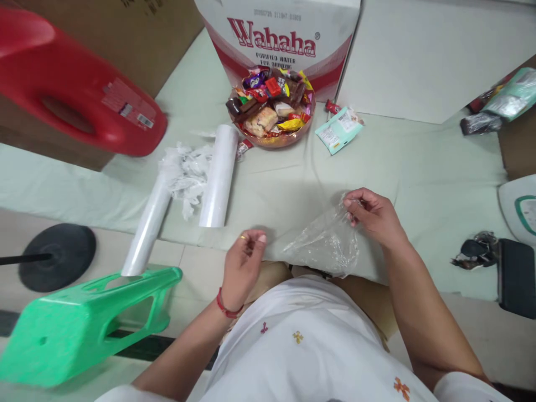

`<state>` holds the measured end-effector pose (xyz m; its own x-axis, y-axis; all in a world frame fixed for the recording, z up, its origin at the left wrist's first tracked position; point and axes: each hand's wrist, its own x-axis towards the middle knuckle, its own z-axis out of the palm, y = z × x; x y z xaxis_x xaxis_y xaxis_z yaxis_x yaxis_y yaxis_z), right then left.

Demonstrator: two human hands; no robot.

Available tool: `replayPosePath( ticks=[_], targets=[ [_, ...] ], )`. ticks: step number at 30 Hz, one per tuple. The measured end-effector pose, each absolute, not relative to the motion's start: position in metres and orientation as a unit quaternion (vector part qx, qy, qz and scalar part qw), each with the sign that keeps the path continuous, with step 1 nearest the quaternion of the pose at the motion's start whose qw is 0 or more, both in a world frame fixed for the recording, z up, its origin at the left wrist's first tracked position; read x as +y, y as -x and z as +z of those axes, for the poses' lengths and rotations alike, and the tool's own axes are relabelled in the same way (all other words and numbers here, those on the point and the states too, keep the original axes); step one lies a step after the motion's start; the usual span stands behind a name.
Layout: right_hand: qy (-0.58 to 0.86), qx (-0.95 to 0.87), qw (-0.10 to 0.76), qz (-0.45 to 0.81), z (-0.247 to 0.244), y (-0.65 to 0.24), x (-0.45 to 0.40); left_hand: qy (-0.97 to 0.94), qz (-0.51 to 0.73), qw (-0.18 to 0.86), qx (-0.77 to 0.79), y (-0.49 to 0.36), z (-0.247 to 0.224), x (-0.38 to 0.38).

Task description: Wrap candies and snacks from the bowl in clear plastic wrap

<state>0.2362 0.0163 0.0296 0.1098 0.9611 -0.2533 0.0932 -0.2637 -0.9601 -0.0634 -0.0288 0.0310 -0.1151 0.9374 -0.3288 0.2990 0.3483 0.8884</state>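
Note:
A clear plastic bag [330,245] hangs from my right hand [371,215], pinched at its top between thumb and fingers. The bag droops toward my lap at the table's front edge. My left hand [247,254], with a ring and a red bracelet, is apart from the bag on its left. Its thumb lies against curled fingers, and nothing shows in them. Two rolls of white plastic bags lie left of my hands: the nearer roll [220,176] and the other roll [148,223], with crumpled plastic [188,173] between them.
A bowl [278,139] heaped with wrapped candies and snacks stands before a Wahaha box [285,33]. A mint-green packet [340,131] lies beside it. A red jug [84,89], green stool [84,324], keys [477,248] and black phone [517,276] are at the sides.

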Motion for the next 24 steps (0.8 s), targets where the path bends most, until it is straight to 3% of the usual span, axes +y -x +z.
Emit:
replayPosePath(
  ticks=[1, 3, 11, 14, 19, 24],
  targets=[
    [0.600, -0.442, 0.428, 0.512, 0.031, -0.234, 0.016, -0.488, 0.353, 0.433, 0.671, 0.062, 0.036, -0.022],
    [0.582, -0.454, 0.425, 0.524, 0.033, -0.229, 0.014, -0.530, 0.354, 0.445, 0.629, 0.052, 0.043, -0.005],
    [0.535, -0.389, 0.421, 0.621, 0.047, -0.224, 0.003, -0.495, 0.268, 0.764, 0.315, -0.032, 0.028, 0.056],
    [0.544, -0.365, 0.420, 0.628, 0.051, -0.226, 0.003, -0.448, 0.250, 0.824, 0.241, -0.044, 0.027, 0.055],
    [0.566, -0.340, 0.425, 0.619, 0.049, -0.240, 0.009, -0.389, 0.315, 0.812, 0.300, -0.035, 0.024, 0.053],
    [0.591, -0.324, 0.378, 0.635, 0.035, -0.256, 0.018, -0.434, 0.364, 0.718, 0.404, -0.024, 0.017, 0.061]
  ],
)
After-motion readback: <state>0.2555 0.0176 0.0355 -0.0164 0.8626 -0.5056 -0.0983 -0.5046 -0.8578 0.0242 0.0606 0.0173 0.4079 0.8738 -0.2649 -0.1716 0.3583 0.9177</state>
